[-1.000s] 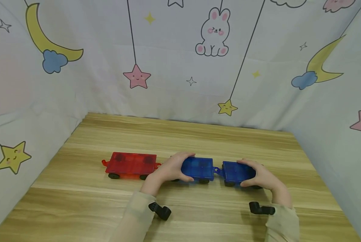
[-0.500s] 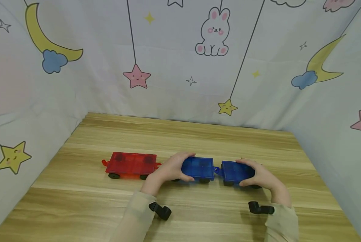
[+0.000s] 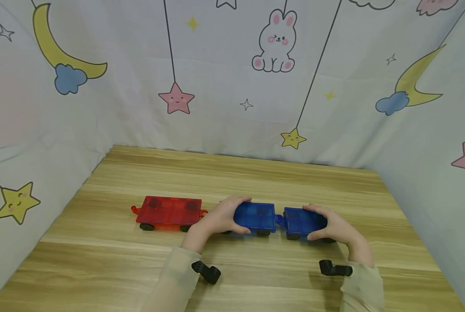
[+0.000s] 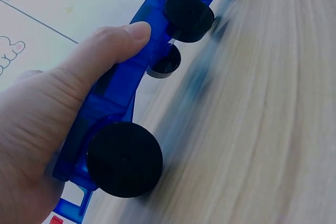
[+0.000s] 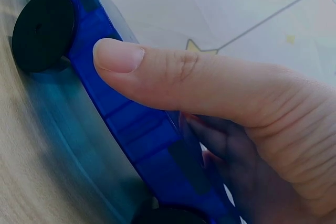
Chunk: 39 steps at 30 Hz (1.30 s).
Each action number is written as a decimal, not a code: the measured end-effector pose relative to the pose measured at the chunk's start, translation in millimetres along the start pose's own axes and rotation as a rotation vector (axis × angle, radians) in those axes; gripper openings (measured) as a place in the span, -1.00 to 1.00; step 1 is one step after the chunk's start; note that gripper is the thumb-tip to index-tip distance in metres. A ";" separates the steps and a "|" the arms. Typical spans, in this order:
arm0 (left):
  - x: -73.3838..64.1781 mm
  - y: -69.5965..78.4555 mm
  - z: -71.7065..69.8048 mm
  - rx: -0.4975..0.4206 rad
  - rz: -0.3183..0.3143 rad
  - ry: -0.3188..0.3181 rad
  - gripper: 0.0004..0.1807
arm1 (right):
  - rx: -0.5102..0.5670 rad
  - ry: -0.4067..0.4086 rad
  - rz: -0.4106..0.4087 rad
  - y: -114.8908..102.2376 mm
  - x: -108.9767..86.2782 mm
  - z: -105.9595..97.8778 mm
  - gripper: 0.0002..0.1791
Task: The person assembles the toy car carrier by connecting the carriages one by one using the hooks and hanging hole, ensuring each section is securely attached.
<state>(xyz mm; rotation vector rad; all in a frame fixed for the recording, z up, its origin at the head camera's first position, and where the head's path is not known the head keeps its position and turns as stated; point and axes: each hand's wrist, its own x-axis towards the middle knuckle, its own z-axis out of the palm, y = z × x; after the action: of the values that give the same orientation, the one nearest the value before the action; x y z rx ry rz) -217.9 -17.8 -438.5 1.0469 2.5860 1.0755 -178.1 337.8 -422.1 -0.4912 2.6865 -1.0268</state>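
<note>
A translucent blue toy train car (image 3: 260, 215) with black wheels stands mid-table, its left end gripped by my left hand (image 3: 221, 215). In the left wrist view the thumb (image 4: 118, 43) presses along the car's side between two wheels. To its right is a second blue toy train car (image 3: 300, 219), which my right hand (image 3: 336, 227) holds across its width near the right end. The right thumb (image 5: 157, 69) lies on this car's side in the right wrist view. Between the two cars, the blue coupling (image 3: 279, 219) pieces overlap in the head view.
A red toy train car (image 3: 170, 211) stands in line on the left, its hook (image 3: 134, 210) pointing left. All stand on a wood-grain table (image 3: 255, 277). A white printed cloth (image 3: 224, 121) rises behind and at both sides.
My right hand has slid the right blue car slightly left, so the gap between the two blue cars has narrowed. The left hand, its blue car and the red car have stayed put.
</note>
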 end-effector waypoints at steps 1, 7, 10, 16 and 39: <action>0.1 -0.2 0.2 0.000 0.000 0.001 -0.06 | 0.000 0.000 0.001 -0.1 0.1 0.0 -0.01; -0.5 0.2 0.0 0.013 0.001 0.004 -0.06 | -0.003 -0.003 0.011 -1.3 0.0 0.1 -0.01; -0.5 0.4 0.0 0.018 -0.003 0.001 -0.07 | -0.008 -0.003 0.017 -1.8 -0.3 0.0 -0.01; 0.3 -0.1 1.0 0.021 -0.009 -0.003 -0.07 | -0.014 0.000 0.011 -1.7 -0.8 0.2 -0.01; 0.0 1.5 -0.6 0.043 -0.011 -0.011 -0.07 | -0.003 0.001 0.004 -1.1 -1.8 0.5 -0.01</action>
<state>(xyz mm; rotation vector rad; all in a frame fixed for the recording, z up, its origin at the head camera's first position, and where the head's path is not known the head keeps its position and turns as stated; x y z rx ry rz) -217.3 -17.4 -437.0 1.0439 2.6134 1.0133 -176.0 337.5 -421.6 -0.4860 2.6889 -1.0223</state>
